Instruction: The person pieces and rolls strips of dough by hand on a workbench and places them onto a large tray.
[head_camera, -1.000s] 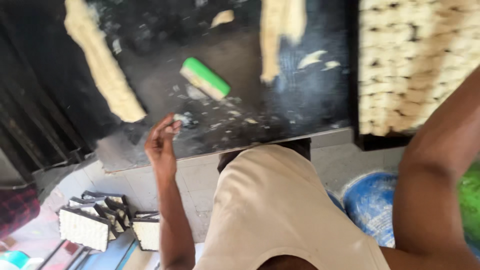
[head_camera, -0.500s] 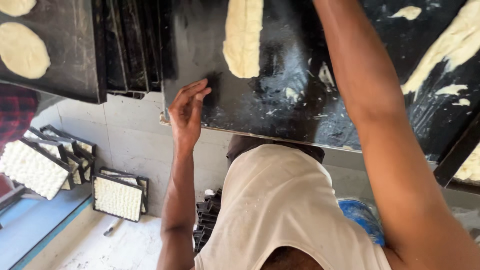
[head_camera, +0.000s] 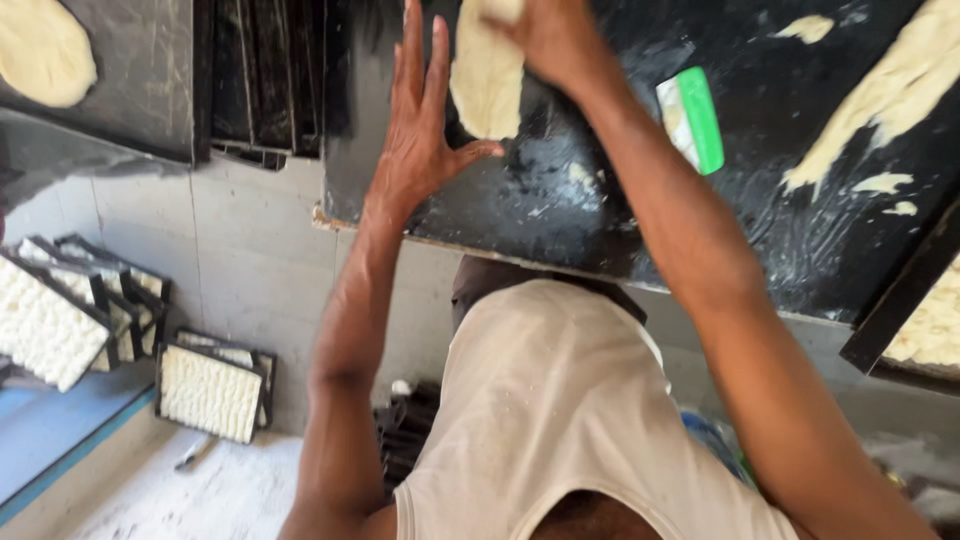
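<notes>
Elongated dough piece (head_camera: 487, 85) on the black tabletop (head_camera: 600, 215), lying between both hands. Left hand (head_camera: 420, 125) spread flat, thumb touching its lower edge; right hand (head_camera: 545, 35) curled over its upper end. Shaping appears partway done. Green dough scraper (head_camera: 692, 118) right of the right hand; further dough strip (head_camera: 880, 105) beyond.

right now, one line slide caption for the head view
Both hands, left hand and right hand, press a dough piece on a black worktop.

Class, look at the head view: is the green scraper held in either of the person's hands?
No: the green scraper lies alone on the black table, while both hands are at the dough piece.
</notes>
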